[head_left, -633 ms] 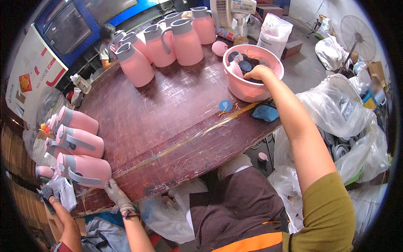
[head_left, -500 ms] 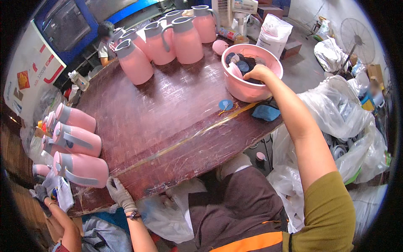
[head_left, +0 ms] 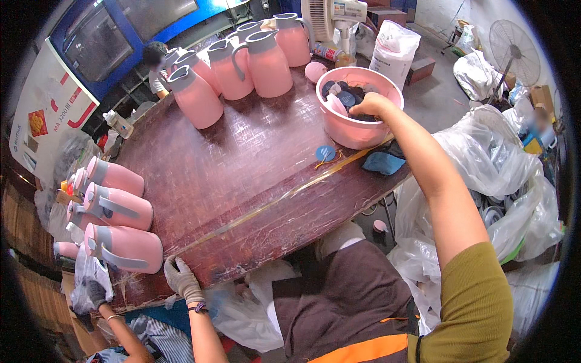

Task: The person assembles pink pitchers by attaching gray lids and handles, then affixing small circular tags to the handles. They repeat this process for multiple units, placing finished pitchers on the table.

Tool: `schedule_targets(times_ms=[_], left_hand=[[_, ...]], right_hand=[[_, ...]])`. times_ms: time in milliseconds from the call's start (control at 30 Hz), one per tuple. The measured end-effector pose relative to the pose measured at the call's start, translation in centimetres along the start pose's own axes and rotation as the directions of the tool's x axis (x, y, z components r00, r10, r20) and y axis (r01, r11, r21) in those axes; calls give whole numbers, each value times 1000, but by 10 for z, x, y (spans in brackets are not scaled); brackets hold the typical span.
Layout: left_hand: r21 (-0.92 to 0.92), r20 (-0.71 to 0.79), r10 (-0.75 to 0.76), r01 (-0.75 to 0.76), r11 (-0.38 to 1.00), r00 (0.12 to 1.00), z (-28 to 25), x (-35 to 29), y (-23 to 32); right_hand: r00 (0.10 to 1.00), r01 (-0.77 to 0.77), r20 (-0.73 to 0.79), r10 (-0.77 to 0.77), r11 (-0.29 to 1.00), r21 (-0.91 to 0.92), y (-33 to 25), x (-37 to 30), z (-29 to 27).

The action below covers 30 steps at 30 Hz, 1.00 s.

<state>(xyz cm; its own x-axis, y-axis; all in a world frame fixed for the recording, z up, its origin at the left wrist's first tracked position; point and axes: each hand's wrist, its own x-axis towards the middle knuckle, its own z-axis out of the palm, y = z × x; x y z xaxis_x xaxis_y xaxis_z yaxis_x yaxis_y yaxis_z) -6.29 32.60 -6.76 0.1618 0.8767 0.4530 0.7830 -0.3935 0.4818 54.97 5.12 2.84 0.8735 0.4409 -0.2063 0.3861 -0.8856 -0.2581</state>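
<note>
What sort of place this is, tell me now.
Likely a factory or workshop: many matching pink jugs on a scuffed table, and a pink tub holding loose dark discs.

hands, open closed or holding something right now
Left hand: loosely open at the table, nothing seen in it.
Right hand: inside the tub; fingers partly hidden, cannot tell whether open, closed or holding.
</note>
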Motion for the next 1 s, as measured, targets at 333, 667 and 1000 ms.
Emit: schedule_targets(times_ms=[333,667,1000], left_hand=[[161,16,39,-41,986,999,-13,-2,-4],[220,107,149,-169,961,983,10,4,11],[275,71,198,-210,938,978,4,6,1]], right_hand=[[645,705,-578,-499,681,198,-68,-129,-1],[-356,-285,-120,-927,-14,958,-185,-476,83],[-350,-61,-432,-831,-440,896,-206,-489,46]])
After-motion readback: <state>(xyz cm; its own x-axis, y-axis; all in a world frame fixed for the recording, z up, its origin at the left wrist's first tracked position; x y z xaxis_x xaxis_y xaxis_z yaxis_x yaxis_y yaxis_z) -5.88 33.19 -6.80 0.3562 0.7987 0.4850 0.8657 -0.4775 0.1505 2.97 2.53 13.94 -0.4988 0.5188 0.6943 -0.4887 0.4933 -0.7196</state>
